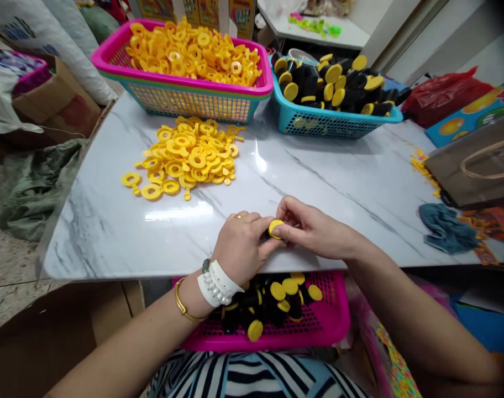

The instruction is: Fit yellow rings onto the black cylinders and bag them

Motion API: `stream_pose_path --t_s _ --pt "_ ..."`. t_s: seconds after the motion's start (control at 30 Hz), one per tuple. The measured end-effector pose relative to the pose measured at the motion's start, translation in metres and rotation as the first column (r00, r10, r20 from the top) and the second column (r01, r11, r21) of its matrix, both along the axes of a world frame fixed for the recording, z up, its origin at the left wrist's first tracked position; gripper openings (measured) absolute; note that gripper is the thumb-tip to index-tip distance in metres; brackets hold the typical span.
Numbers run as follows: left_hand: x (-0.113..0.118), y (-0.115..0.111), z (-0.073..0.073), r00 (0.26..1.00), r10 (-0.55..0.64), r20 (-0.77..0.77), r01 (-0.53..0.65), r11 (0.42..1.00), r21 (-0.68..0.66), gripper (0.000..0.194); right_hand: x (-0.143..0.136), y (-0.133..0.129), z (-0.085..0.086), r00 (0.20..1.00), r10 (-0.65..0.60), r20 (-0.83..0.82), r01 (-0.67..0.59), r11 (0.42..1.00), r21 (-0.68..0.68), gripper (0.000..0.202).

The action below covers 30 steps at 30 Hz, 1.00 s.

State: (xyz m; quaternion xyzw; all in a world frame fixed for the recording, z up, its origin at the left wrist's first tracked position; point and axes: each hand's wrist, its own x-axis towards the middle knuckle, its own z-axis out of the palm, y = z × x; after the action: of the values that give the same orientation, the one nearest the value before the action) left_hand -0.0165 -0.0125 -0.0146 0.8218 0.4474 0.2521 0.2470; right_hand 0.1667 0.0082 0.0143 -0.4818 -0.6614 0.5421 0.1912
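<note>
Left hand (pixel 240 243): you pinch the small round yellow plastic cap (pixel 276 228) from its left side, fingers curled tight around a dark piece that shows only as a sliver behind the cap.
Right hand (pixel 310 228): your thumb and forefinger close on the same yellow cap from the right, so both hands meet on it just above the near edge of the white marble-patterned tabletop (pixel 318 171).
Cap position: it sits between your two sets of fingertips, face up towards you, clear of the table surface.
Doing the press well: keep the cap square to the dark piece beneath it, and push with both thumbs evenly; a tilted cap will likely seat crooked.
Supply pile: the loose heap of yellow plastic rings with tabs (pixel 185 156) lies well ahead of your left hand, beyond easy reach without leaning.
Far baskets: the pink-rimmed mesh basket of yellow rings (pixel 181 91) stands behind that heap, with the blue mesh basket of black-and-yellow capped pieces (pixel 330 119) just beside it on the right.
Lap tray: the pink mesh tray (pixel 326 323) below the table edge holds more black pieces with yellow caps, directly under your hands.
Watch for: the dark piece is mostly hidden by your left fingers, so its alignment cannot be judged.
</note>
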Motion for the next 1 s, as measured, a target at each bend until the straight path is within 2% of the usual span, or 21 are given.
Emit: stream_pose_path --t_s 0.1,0.17,0.2,0.27,0.33,0.4,0.47,0.53,0.6,0.7,0.8,0.87,0.93,1.0 --pt "0.001 -0.001 -0.002 0.999 0.013 -0.037 -0.012 1.0 0.018 0.024 0.001 -0.006 -0.008 0.994 -0.014 -0.112 0.008 0.998 -0.057 0.021" --pt "0.001 -0.001 -0.003 0.997 0.016 -0.078 -0.014 0.999 0.034 0.025 0.002 -0.01 -0.013 0.977 -0.037 -0.212 0.017 0.995 -0.096 0.033" --pt "0.0 -0.002 -0.003 0.995 0.018 -0.1 -0.014 0.999 0.044 0.024 0.002 -0.013 -0.015 0.973 -0.044 -0.225 0.03 0.997 -0.066 0.041" --pt "-0.001 -0.002 -0.002 0.988 0.025 -0.152 -0.014 0.997 0.075 0.021 0.0 -0.02 -0.017 0.985 -0.043 -0.166 0.064 0.991 0.119 0.048" --pt "-0.002 -0.004 -0.002 0.977 0.03 -0.209 -0.007 0.994 0.113 0.021 -0.002 -0.029 -0.017 0.996 -0.054 -0.069 0.074 0.935 0.345 0.043" --pt "-0.002 -0.006 -0.003 0.968 0.041 -0.247 -0.004 0.989 0.147 0.022 -0.002 -0.037 -0.016 0.999 -0.043 -0.024 0.05 0.894 0.446 0.04" --pt "-0.002 -0.007 -0.004 0.97 0.048 -0.24 -0.009 0.987 0.162 0.022 0.001 -0.041 -0.014 0.999 0.008 -0.049 0.012 0.917 0.4 0.043" --pt "-0.001 -0.006 -0.006 0.976 0.046 -0.212 -0.012 0.987 0.161 0.021 0.006 -0.038 -0.014 0.993 0.029 -0.116 0.002 0.965 0.263 0.038" --pt "0.0 -0.005 -0.007 0.979 0.048 -0.199 -0.015 0.986 0.166 0.02 0.012 -0.029 -0.015 0.977 -0.03 -0.209 0.049 0.995 0.086 0.037" --pt "0.001 -0.005 -0.006 0.975 0.067 -0.213 -0.026 0.982 0.189 0.017 0.016 -0.01 -0.015 0.955 -0.099 -0.278 0.054 0.985 -0.164 0.036" --pt "0.002 -0.006 -0.004 0.974 0.063 -0.216 -0.024 0.984 0.178 0.018 0.015 0.005 -0.01 0.972 -0.07 -0.223 0.003 0.958 -0.288 0.03" --pt "0.002 -0.007 -0.004 0.979 0.048 -0.2 -0.015 0.987 0.16 0.02 0.01 0.01 -0.007 0.991 -0.013 -0.135 -0.025 0.961 -0.277 0.024" --pt "0.003 -0.007 -0.006 0.983 0.044 -0.179 -0.017 0.989 0.149 0.02 0.005 0.01 -0.006 0.999 0.008 -0.036 -0.014 0.987 -0.162 0.018" --pt "0.004 -0.005 -0.008 0.985 0.059 -0.162 -0.037 0.99 0.136 0.018 0.0 0.007 -0.008 0.999 -0.023 0.024 0.023 1.0 -0.021 0.016"
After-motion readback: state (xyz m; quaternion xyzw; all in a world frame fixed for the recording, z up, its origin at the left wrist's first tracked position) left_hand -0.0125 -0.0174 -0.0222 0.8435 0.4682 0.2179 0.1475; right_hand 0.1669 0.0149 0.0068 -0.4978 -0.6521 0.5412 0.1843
